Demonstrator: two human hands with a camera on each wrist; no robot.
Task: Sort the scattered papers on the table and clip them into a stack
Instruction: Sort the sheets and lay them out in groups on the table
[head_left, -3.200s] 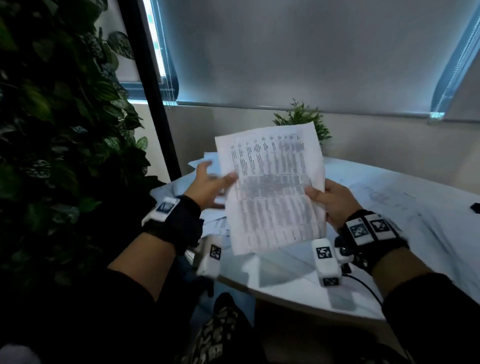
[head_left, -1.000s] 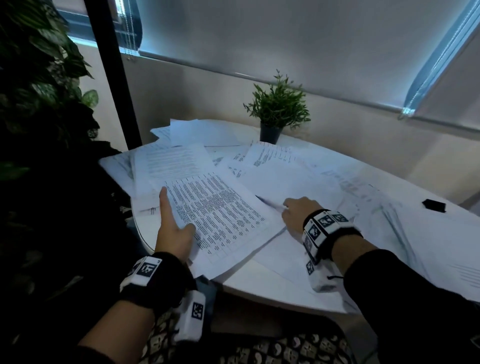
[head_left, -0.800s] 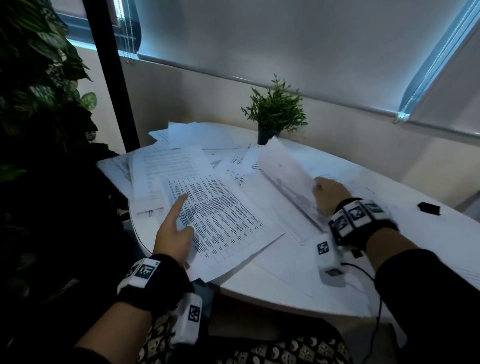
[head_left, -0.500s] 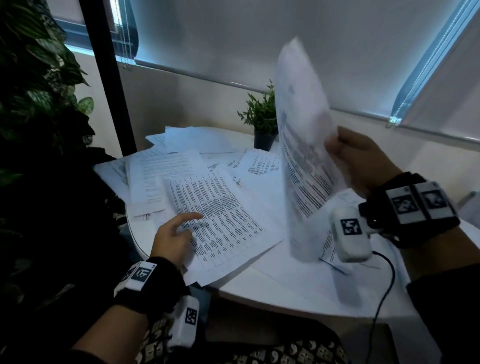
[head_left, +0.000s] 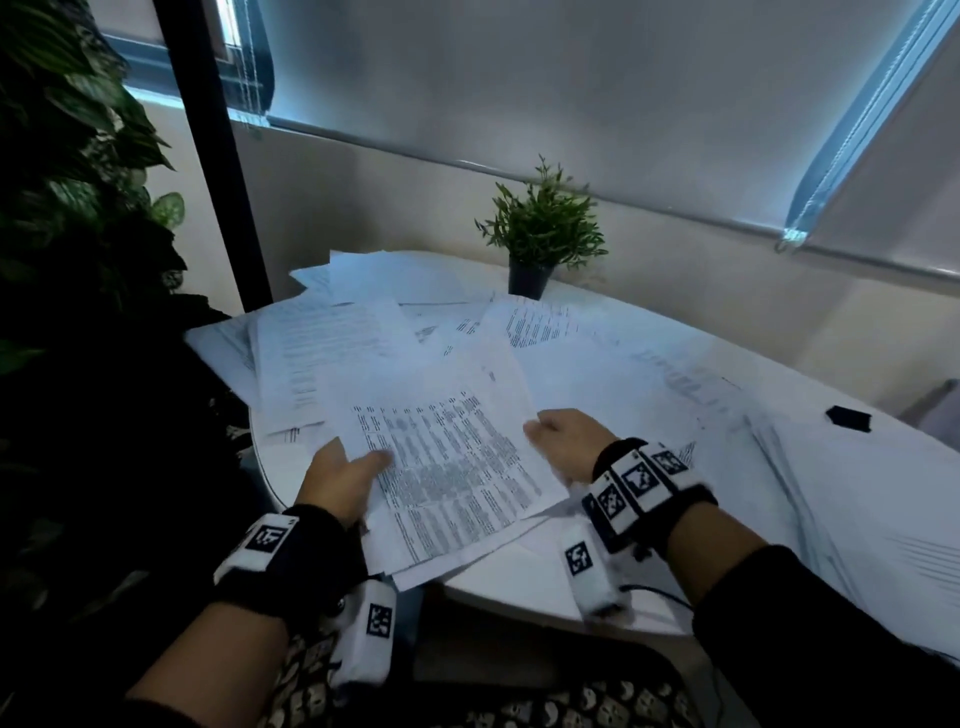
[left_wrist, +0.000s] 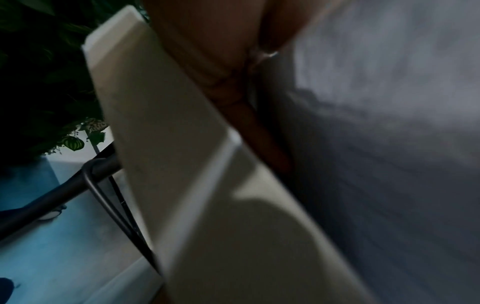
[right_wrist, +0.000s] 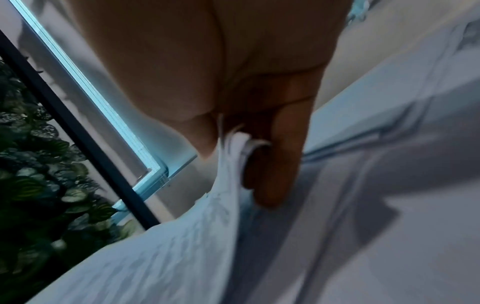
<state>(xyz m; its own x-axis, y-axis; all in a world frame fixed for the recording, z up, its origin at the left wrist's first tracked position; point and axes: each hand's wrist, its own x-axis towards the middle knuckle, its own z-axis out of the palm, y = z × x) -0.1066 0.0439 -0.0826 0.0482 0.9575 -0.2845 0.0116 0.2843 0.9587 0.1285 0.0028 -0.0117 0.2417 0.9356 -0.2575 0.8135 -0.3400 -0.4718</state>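
Note:
A small pile of printed sheets (head_left: 452, 467) lies at the near left of the round white table (head_left: 519, 582), overhanging its front edge. My left hand (head_left: 363, 467) holds the pile's left edge, thumb on top and fingers hidden beneath. My right hand (head_left: 545, 431) pinches the right edge; in the right wrist view the sheet edges (right_wrist: 233, 148) curl between thumb and a finger (right_wrist: 278, 164). Several loose papers (head_left: 332, 343) lie scattered over the table. A small black clip (head_left: 848, 418) lies far right, away from both hands.
A small potted plant (head_left: 540, 244) stands at the back of the table against the wall. A black post (head_left: 218, 156) and a leafy plant wall (head_left: 67, 208) rise on the left. More papers (head_left: 857, 493) cover the right side.
My right hand lifted a sheet from the middle of the table, swung it up, and brought it down onto the printed sheet by my left hand. My left hand went from resting on the sheet to gripping the pile's edge.

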